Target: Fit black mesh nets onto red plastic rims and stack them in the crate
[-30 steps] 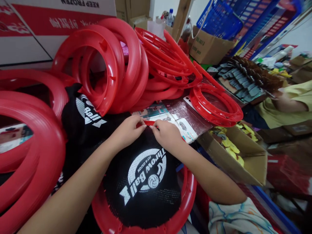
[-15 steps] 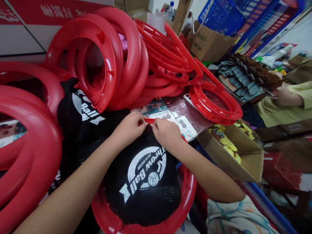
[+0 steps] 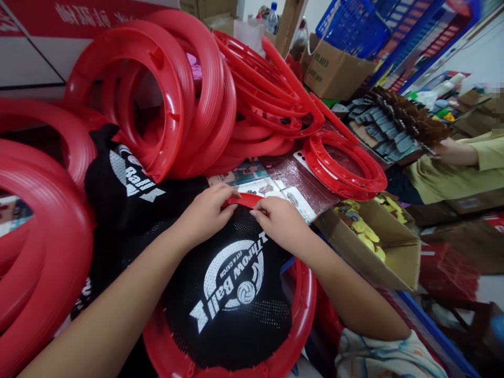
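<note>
A round red plastic ring (image 3: pixel 305 310) lies in front of me, with a black mesh net (image 3: pixel 232 341) printed "Throw Ball" stretched across it. At the ring's far edge, my left hand (image 3: pixel 210 212) pinches the net's border against the red rim, thumb and fingers closed. A short way to its right, my right hand (image 3: pixel 281 220) grips the same far edge, also with bent fingers. Between the hands a strip of bare red rim shows. The net's edge under my fingertips is partly hidden.
Red rings (image 3: pixel 173 94) stand and lie stacked behind; more rings (image 3: pixel 43 252) are at left. Another black printed net (image 3: pixel 122 178) lies beside them. At right are a cardboard box (image 3: pixel 401 262) with yellow pieces, a pair of rings (image 3: pixel 346 163) over a phone, and a person in a yellow sleeve (image 3: pixel 452 170).
My hands have spread apart along the far rim, the right one shifting rightward, baring more red between them. The view has shifted slightly.
</note>
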`<state>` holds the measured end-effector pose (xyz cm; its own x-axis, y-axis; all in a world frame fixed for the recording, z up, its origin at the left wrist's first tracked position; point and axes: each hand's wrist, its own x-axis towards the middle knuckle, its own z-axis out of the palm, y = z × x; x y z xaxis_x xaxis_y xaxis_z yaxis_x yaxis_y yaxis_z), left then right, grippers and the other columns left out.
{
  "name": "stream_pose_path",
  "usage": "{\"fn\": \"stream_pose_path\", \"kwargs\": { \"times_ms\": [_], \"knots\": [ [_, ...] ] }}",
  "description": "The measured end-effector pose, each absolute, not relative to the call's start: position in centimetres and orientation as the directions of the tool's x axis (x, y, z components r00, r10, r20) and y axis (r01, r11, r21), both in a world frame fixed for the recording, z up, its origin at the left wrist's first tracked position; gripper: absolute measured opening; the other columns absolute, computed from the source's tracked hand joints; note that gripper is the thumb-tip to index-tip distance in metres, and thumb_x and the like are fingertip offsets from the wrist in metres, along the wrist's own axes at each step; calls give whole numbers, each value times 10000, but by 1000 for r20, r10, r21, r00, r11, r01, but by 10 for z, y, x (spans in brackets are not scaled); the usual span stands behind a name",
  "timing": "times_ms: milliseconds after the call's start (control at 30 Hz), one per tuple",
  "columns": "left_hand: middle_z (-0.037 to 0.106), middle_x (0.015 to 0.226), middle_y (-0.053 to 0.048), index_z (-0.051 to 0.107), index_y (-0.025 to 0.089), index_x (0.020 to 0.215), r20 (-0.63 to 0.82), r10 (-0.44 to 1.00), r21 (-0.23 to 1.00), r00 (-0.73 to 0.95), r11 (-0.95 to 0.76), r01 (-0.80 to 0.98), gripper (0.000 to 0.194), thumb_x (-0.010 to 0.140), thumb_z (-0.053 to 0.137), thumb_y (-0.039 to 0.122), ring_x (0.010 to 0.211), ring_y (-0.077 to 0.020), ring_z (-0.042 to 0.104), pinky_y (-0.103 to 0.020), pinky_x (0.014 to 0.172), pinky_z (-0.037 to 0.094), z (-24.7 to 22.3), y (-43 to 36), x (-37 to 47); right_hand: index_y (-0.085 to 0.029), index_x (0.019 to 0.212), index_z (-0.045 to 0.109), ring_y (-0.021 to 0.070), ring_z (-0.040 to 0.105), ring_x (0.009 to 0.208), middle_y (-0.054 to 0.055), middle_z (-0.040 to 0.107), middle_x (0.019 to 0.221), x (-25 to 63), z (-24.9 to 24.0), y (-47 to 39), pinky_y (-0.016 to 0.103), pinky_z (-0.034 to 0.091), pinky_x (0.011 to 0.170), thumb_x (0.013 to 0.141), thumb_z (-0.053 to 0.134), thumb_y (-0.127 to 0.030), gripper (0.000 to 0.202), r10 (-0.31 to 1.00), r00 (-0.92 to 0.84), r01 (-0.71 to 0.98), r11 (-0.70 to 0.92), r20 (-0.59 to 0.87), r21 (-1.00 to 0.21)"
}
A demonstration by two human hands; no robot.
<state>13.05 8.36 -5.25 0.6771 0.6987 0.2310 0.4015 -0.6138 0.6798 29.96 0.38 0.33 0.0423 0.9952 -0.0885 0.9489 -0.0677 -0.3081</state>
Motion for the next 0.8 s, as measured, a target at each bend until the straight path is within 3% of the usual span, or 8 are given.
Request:
{"fn": "stream_pose_path", "kwargs": {
  "times_ms": [400,800],
  "knots": [
    [525,1270,-115,688,230,1055,235,614,559,753,-719,412,276,897,464,211,1200,-295,500,-515,992,442,-55,78,130,-172,824,698,150,557,661,44,678,729,302,-3,13,263,313,592,886,491,-262,235,985,159,960,-171,-72,-223],
    [507,1282,-130,682,286,1147,238,617,441,750,-757,483,339,911,448,219,1197,-319,502,-525,942,478,-56,73,131,-149,900,697,250,658,820,117,726,894,298,-3,15,317,385,659,904,432,-279,295,981,167,981,-175,-102,-82]
  ]
}}
